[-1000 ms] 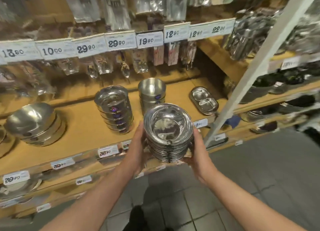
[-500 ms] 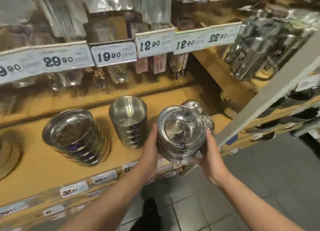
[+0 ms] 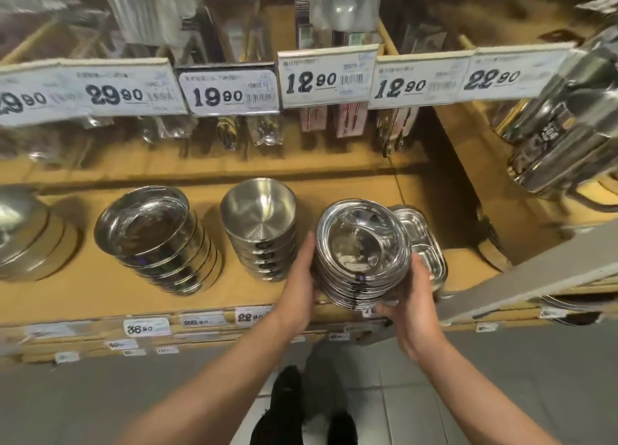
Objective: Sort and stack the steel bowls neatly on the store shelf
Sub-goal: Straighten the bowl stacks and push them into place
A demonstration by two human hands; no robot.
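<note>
A stack of shallow wide-rimmed steel bowls is held between both hands at the front edge of the wooden shelf. My left hand presses on the stack's left side, my right hand cups its lower right side. Whether the stack's base touches the shelf is hidden. Left of it stands a stack of deeper matte steel bowls, then a leaning stack of shiny bowls. Another stack of larger bowls sits at the far left edge.
A two-compartment steel tray lies just behind and right of the held stack. Price tags and hanging packaged cutlery line the rail above. A grey slanted shelf post crosses at right, with bagged steel items beyond. Grey floor tiles lie below.
The view has moved closer to the shelf. Both hands have carried the stack of shallow bowls forward, to the shelf's front edge right of the matte bowls.
</note>
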